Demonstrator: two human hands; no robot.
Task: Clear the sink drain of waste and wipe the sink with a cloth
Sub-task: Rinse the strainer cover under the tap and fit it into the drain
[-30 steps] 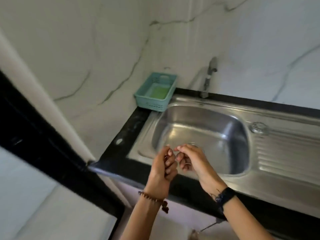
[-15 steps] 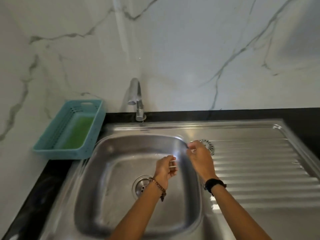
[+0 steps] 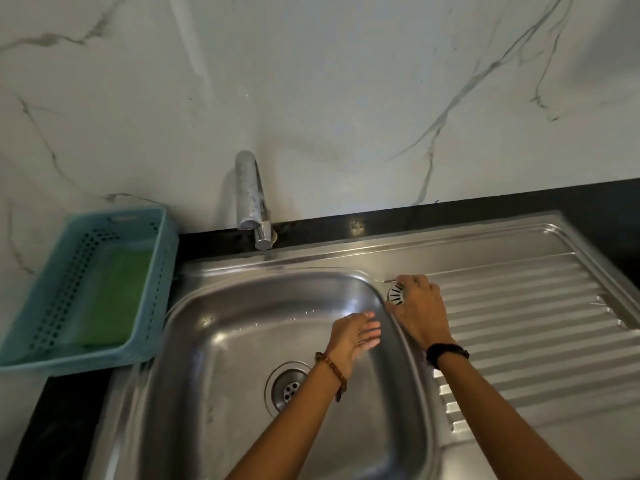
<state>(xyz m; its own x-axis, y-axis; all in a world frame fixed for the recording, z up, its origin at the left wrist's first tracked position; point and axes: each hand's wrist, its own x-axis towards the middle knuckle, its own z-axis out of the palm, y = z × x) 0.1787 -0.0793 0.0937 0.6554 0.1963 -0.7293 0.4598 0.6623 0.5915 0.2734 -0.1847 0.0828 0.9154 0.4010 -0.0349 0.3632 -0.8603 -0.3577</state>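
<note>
While the right hand (image 3: 417,311) rested on the ribbed steel draining board (image 3: 526,327), its curled fingers gripped the round slotted metal drain strainer (image 3: 396,294) lying just beside the basin's back right corner. Over the stainless steel sink basin (image 3: 214,358) the left hand (image 3: 353,336) hovered with fingers straight and close together, holding nothing. At the basin floor the round metal drain opening (image 3: 289,388) stood uncovered. Left of the sink sat a teal perforated plastic basket (image 3: 48,341) holding a folded green cloth (image 3: 114,299), and a chrome tap (image 3: 251,199) rose behind the basin.
</note>
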